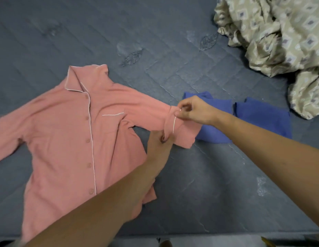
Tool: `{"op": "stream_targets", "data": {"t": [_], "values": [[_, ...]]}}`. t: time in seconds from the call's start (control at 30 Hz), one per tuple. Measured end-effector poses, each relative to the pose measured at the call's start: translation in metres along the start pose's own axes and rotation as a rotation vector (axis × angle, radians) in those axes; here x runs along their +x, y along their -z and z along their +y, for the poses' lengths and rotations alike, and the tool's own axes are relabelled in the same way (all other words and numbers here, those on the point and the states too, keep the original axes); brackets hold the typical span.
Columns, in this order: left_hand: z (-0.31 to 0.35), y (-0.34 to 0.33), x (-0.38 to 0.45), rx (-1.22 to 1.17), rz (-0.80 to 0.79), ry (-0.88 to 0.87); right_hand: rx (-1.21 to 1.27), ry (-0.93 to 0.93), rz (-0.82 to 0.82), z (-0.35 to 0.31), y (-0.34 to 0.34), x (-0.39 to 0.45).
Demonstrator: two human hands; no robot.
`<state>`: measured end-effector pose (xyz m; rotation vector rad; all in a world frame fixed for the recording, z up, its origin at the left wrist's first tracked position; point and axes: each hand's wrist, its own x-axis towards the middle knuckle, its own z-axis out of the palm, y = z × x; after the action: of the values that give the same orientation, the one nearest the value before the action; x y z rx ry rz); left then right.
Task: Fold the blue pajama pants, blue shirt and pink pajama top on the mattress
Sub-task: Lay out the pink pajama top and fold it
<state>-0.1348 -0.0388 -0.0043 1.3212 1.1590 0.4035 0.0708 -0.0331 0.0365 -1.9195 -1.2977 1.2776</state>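
Observation:
The pink pajama top (66,132) lies spread face up on the grey mattress (199,184), buttons closed, collar toward the far side. Its right sleeve stretches out over a folded blue garment (215,127). My right hand (192,108) pinches the upper edge of that sleeve's cuff at the white piping. My left hand (159,141) grips the lower edge of the same cuff. A second folded blue garment (262,116) lies just right of the first one. The top's other sleeve runs off the left edge of the view.
A crumpled beige patterned blanket (279,41) is heaped at the far right of the mattress. The mattress's near edge runs along the bottom of the view, with floor below it.

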Motion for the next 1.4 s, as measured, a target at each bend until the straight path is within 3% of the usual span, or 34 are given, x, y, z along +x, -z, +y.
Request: {"op": "stream_targets", "data": {"t": [0.13, 0.3, 0.5, 0.63, 0.8, 0.97, 1.2, 1.4], "values": [[0.007, 0.06, 0.022, -0.109, 0.034, 0.065, -0.049, 0.127, -0.062, -0.05, -0.03, 0.059], [0.019, 0.14, 0.043, -0.202, 0.157, -0.04, -0.141, 0.243, -0.141, -0.12, -0.07, 0.124], [0.005, 0.267, 0.059, -0.254, 0.367, -0.045, -0.231, 0.364, -0.322, -0.217, -0.181, 0.198], [-0.041, 0.378, 0.055, -0.181, 0.521, -0.004, -0.27, 0.376, -0.402, -0.274, -0.28, 0.241], [-0.098, 0.512, 0.036, -0.287, 0.668, 0.065, -0.41, 0.29, -0.517, -0.307, -0.382, 0.287], [-0.144, 0.616, 0.011, -0.324, 0.735, 0.193, -0.521, 0.405, -0.533, -0.366, -0.491, 0.331], [-0.215, 0.714, -0.029, -0.377, 0.886, 0.318, -0.658, 0.51, -0.641, -0.426, -0.637, 0.361], [-0.262, 0.753, -0.051, -0.38, 0.995, 0.367, -0.766, 0.529, -0.654, -0.429, -0.714, 0.359]]}}
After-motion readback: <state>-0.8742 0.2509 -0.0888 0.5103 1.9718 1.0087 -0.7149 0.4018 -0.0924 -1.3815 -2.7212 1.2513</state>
